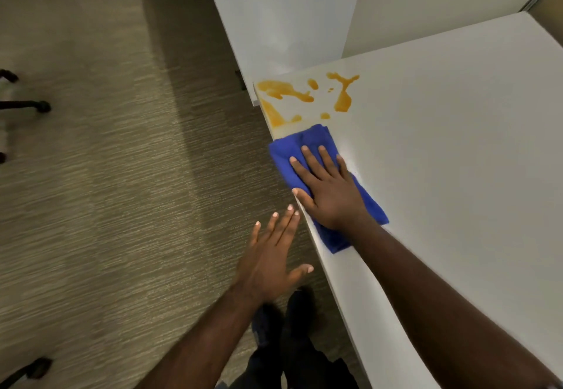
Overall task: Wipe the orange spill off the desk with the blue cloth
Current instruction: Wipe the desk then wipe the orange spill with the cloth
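Just blue cloth (307, 142) at desk (457, 145) edge.

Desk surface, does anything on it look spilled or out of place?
Yes. An orange spill lies in separate puddles and streaks at the far corner of the white desk, reaching its edge. The blue cloth under the right hand sits just short of it.

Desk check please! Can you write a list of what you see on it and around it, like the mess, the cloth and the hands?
Surface: white desk, orange spill at its corner.
Job's things: blue cloth flat at the desk edge, just short of the spill.
Clutter: nothing seen.
Grippers: right hand pressed flat on the cloth; left hand open, off the desk.
Cables: nothing seen.
Surroundings: carpet, chair legs at left.
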Tool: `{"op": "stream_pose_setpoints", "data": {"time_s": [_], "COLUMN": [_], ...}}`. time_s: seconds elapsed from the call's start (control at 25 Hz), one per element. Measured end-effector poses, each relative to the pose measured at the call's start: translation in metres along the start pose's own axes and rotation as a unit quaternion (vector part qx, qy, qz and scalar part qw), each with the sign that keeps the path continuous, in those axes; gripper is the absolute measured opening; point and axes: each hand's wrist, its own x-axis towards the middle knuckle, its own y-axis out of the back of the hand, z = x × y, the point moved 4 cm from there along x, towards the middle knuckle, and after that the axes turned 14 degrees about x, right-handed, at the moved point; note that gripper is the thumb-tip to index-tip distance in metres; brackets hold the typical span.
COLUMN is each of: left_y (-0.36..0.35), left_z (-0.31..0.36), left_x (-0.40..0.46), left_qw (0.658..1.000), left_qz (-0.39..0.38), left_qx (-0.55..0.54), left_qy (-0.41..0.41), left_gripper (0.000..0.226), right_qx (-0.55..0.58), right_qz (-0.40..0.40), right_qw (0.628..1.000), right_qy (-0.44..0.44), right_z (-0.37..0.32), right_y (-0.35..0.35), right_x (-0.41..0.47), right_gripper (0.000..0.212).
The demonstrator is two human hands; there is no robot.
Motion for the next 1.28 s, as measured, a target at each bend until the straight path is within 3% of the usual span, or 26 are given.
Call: {"op": "stream_pose_setpoints", "data": {"time_s": [0.24, 0.48, 0.68, 0.76, 0.92, 1.04, 1.16, 1.28], "left_y": [0.013, 0.023, 0.024, 0.025, 0.029, 0.033, 0.037, 0.041], "left_z": [-0.002, -0.016, -0.02, -0.02, -0.022, -0.032, -0.04, -0.047], "left_x": [0.02, 0.039, 0.052, 0.057, 0.063, 0.07, 0.075, 0.081], "left_qw": [1.0, 0.999, 0.999, 0.999, 0.999, 0.999, 1.0, 1.0], "left_qz": [0.026, 0.031, 0.026, 0.027, 0.03, 0.026, 0.025, 0.022], "left_qx": [0.012, 0.001, -0.011, -0.015, -0.002, 0.003, 0.009, 0.012], "left_qy": [0.012, 0.037, 0.043, 0.043, 0.039, 0.034, 0.009, -0.018], "left_gripper": [0.097, 0.1, 0.104, 0.104, 0.106, 0.105, 0.102, 0.1], "right_qx": [0.023, 0.002, 0.011, 0.018, -0.001, -0.001, 0.022, 0.012], "right_qz": [0.056, 0.03, 0.089, 0.084, 0.062, 0.1, 0.119, 0.087], "right_qw": [0.978, 0.994, 0.955, 0.956, 0.981, 0.961, 0.931, 0.954], "right_qy": [-0.199, -0.102, -0.283, -0.281, -0.184, -0.26, -0.345, -0.286], "right_z": [0.06, 0.052, 0.104, 0.095, 0.078, 0.102, 0.114, 0.087], "right_y": [0.026, 0.023, 0.043, 0.043, 0.034, 0.038, 0.048, 0.039], "right_x": [0.012, 0.013, 0.008, 0.036, 0.026, -0.004, 0.03, 0.054], "right_gripper": [0.068, 0.068, 0.069, 0.071, 0.068, 0.068, 0.071, 0.071]}}
